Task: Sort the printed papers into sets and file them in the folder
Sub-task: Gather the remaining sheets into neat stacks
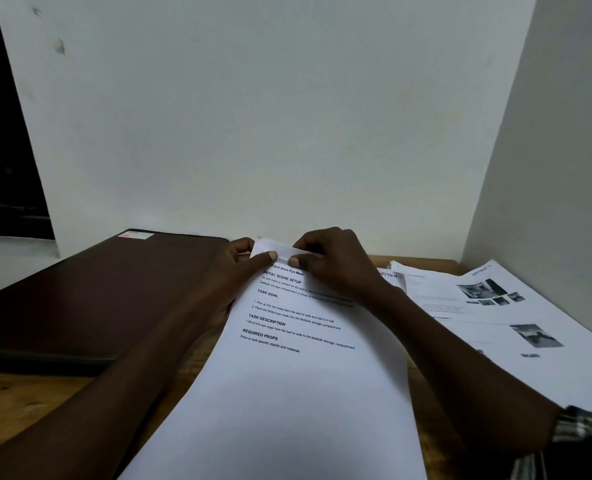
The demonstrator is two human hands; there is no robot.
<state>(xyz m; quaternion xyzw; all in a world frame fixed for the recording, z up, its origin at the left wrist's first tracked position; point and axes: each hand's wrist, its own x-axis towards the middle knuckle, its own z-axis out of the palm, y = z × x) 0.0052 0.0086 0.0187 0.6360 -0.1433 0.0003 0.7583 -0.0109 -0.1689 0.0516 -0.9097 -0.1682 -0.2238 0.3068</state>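
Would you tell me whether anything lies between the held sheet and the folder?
Nothing visible does. The left hand and right hand pinch the printed sheet beside the closed brown folder; only its shut cover bars filing.

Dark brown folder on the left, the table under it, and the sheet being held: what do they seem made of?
Dark brown flat folder: smooth and matte, possibly plastic or leatherette; stiff, flat cover. Light brown table: likely wood, grain-like streaks. White printed sheet: thin paper; it curves and its top edge folds.
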